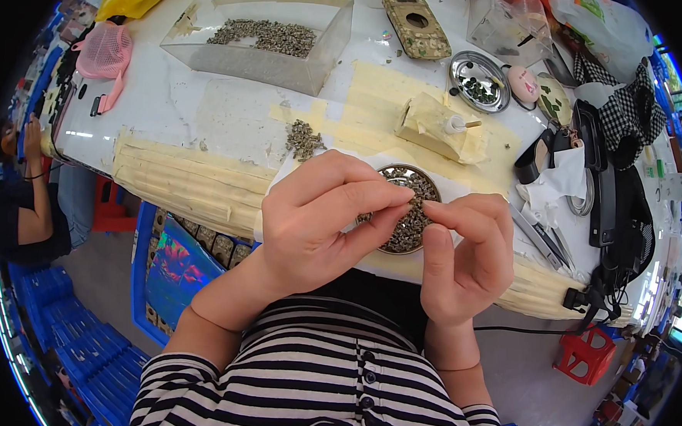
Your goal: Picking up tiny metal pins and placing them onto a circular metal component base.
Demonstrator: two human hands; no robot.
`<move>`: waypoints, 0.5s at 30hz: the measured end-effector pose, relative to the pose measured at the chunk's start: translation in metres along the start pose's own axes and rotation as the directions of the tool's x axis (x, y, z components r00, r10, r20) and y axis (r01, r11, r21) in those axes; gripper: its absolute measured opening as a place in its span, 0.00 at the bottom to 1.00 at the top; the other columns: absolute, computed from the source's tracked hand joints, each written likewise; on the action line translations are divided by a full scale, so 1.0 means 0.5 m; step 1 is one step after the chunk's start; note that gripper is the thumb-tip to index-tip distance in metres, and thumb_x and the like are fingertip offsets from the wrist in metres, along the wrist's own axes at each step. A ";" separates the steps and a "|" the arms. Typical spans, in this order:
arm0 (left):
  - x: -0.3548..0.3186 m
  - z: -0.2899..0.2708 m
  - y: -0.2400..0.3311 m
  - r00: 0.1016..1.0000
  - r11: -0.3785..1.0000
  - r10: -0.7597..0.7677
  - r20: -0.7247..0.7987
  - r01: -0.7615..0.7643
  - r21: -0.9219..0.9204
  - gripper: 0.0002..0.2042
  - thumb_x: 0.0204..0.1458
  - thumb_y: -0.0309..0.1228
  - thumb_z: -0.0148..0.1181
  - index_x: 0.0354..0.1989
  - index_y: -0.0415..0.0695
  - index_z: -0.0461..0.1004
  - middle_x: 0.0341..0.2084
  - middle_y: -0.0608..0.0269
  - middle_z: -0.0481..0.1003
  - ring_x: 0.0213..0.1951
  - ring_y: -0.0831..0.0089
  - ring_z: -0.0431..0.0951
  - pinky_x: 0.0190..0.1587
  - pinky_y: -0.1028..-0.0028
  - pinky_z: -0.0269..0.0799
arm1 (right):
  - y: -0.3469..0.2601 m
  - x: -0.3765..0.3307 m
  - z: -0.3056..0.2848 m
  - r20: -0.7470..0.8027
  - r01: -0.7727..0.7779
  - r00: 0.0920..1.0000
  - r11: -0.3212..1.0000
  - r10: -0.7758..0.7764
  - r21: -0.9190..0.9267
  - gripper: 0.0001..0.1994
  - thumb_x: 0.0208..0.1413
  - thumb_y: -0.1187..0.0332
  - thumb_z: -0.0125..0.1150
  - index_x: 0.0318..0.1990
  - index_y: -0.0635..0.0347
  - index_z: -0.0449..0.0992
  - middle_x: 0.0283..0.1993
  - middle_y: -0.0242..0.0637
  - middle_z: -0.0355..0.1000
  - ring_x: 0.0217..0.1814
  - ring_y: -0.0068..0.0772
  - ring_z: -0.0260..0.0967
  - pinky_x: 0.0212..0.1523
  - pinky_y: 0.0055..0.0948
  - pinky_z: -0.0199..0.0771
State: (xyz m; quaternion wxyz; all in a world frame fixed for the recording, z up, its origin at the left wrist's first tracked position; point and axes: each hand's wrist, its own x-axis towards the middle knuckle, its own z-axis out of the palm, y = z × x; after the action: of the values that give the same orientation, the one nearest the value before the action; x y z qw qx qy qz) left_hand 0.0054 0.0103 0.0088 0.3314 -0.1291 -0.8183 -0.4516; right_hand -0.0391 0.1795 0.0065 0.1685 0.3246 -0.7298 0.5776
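My left hand [318, 216] hovers over a round metal dish [437, 189] filled with small metal pieces [411, 226]. Its thumb and index finger are pinched together at the tips; whatever tiny thing they grip is too small to make out. Facing it from the right is my right hand [470, 254], fingers bent. Its index fingertip comes close to the left fingertips, while the thumb stands slightly apart from it, with nothing visible between. More loose metal pieces [304, 140] lie in a little heap beyond my left hand. White paper [452, 189] lies beneath the dish.
A clear bin [317, 73] with metal pieces stands far left. A taped block [430, 129], a camouflage-patterned case [416, 28] and a dish of green pieces [479, 83] sit beyond the hands. Tweezers [536, 237] lie right. At far left, another person's arm [40, 189] shows.
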 end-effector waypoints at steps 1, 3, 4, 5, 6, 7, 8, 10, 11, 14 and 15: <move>0.000 0.000 -0.001 1.000 1.000 0.003 -0.003 -0.003 0.000 0.13 0.42 0.14 0.70 0.38 0.37 0.82 0.29 0.59 0.77 0.30 0.70 0.78 0.31 0.76 0.72 | -0.003 0.001 -0.003 0.013 0.018 1.000 1.000 -0.018 -0.017 0.11 0.47 0.79 0.71 0.40 0.62 0.84 0.33 0.37 0.73 0.32 0.29 0.67 0.31 0.24 0.67; -0.001 0.000 -0.002 1.000 1.000 0.008 -0.010 -0.008 0.001 0.13 0.42 0.14 0.70 0.38 0.37 0.82 0.29 0.59 0.77 0.30 0.70 0.77 0.31 0.76 0.72 | 0.000 -0.002 0.000 0.009 0.019 1.000 0.999 -0.019 -0.049 0.11 0.46 0.79 0.71 0.40 0.61 0.84 0.33 0.36 0.73 0.32 0.28 0.67 0.31 0.24 0.66; 0.000 -0.001 -0.001 1.000 1.000 0.006 -0.014 -0.005 0.000 0.13 0.42 0.14 0.70 0.38 0.37 0.82 0.29 0.59 0.77 0.30 0.71 0.77 0.31 0.76 0.72 | 0.002 -0.002 0.003 0.008 0.020 1.000 0.998 -0.019 -0.065 0.11 0.46 0.79 0.71 0.40 0.61 0.84 0.33 0.36 0.73 0.32 0.28 0.67 0.31 0.23 0.66; 0.000 -0.002 0.000 1.000 1.000 0.003 -0.017 -0.003 0.000 0.13 0.42 0.14 0.70 0.38 0.37 0.82 0.29 0.59 0.77 0.30 0.71 0.77 0.31 0.76 0.72 | 0.004 -0.002 0.004 0.009 0.016 1.000 0.998 -0.016 -0.061 0.11 0.47 0.78 0.71 0.40 0.61 0.84 0.33 0.36 0.73 0.32 0.28 0.67 0.31 0.24 0.66; -0.001 -0.003 0.000 1.000 1.000 0.001 -0.021 -0.001 -0.001 0.13 0.42 0.14 0.70 0.38 0.38 0.82 0.29 0.59 0.77 0.29 0.71 0.77 0.31 0.76 0.72 | 0.005 -0.001 0.006 0.010 0.012 1.000 0.998 -0.012 -0.057 0.11 0.47 0.78 0.71 0.40 0.62 0.84 0.33 0.36 0.72 0.32 0.29 0.67 0.31 0.24 0.67; 0.000 -0.003 0.001 1.000 1.000 0.000 -0.022 -0.001 -0.005 0.13 0.42 0.14 0.70 0.38 0.38 0.82 0.29 0.59 0.77 0.29 0.71 0.77 0.31 0.76 0.72 | 0.006 0.000 0.007 0.012 0.010 1.000 0.998 -0.009 -0.054 0.11 0.48 0.78 0.71 0.40 0.62 0.84 0.33 0.36 0.72 0.32 0.29 0.67 0.31 0.24 0.67; 0.000 -0.002 0.001 1.000 1.000 0.000 -0.022 0.000 -0.009 0.13 0.42 0.14 0.70 0.38 0.38 0.82 0.29 0.59 0.77 0.29 0.71 0.77 0.31 0.76 0.72 | 0.007 0.000 0.010 0.025 -0.005 1.000 0.999 0.006 -0.036 0.10 0.48 0.78 0.71 0.40 0.62 0.84 0.34 0.37 0.72 0.32 0.29 0.67 0.32 0.24 0.67; 0.004 -0.002 0.002 1.000 1.000 -0.001 -0.019 0.001 -0.023 0.13 0.42 0.14 0.70 0.39 0.38 0.82 0.29 0.59 0.77 0.29 0.71 0.77 0.31 0.76 0.72 | 0.008 0.001 0.013 0.046 -0.031 0.998 0.999 0.032 -0.005 0.09 0.49 0.77 0.70 0.39 0.63 0.83 0.34 0.37 0.73 0.33 0.30 0.67 0.32 0.25 0.68; 0.007 -0.001 0.003 1.000 0.999 -0.001 -0.015 0.000 -0.033 0.13 0.42 0.14 0.70 0.39 0.38 0.82 0.29 0.59 0.77 0.29 0.71 0.77 0.31 0.76 0.72 | 0.007 0.003 0.013 0.046 -0.055 0.997 0.998 0.054 0.013 0.08 0.50 0.77 0.70 0.39 0.64 0.82 0.34 0.37 0.73 0.33 0.30 0.67 0.32 0.25 0.68; 0.017 0.002 0.002 1.000 0.999 0.026 -0.013 -0.026 -0.042 0.13 0.42 0.14 0.70 0.38 0.38 0.82 0.29 0.60 0.77 0.29 0.71 0.77 0.31 0.76 0.72 | 0.005 0.008 0.012 0.039 -0.106 0.994 0.993 0.104 0.043 0.06 0.51 0.76 0.69 0.37 0.64 0.81 0.35 0.37 0.73 0.33 0.31 0.67 0.33 0.25 0.68; 0.022 0.003 0.002 0.999 0.998 0.039 -0.014 -0.040 -0.043 0.13 0.42 0.14 0.70 0.38 0.38 0.82 0.29 0.60 0.77 0.29 0.71 0.77 0.31 0.76 0.72 | 0.004 0.012 0.011 0.027 -0.111 0.994 0.993 0.110 0.036 0.06 0.51 0.76 0.69 0.36 0.64 0.80 0.35 0.37 0.73 0.33 0.31 0.67 0.33 0.25 0.68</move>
State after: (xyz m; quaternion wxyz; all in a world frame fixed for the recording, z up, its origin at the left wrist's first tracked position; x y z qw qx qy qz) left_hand -0.0031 0.0112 0.0160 0.3427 -0.1493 -0.8035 -0.4634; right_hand -0.0440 0.1730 0.0073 0.1208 0.2941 -0.7378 0.5954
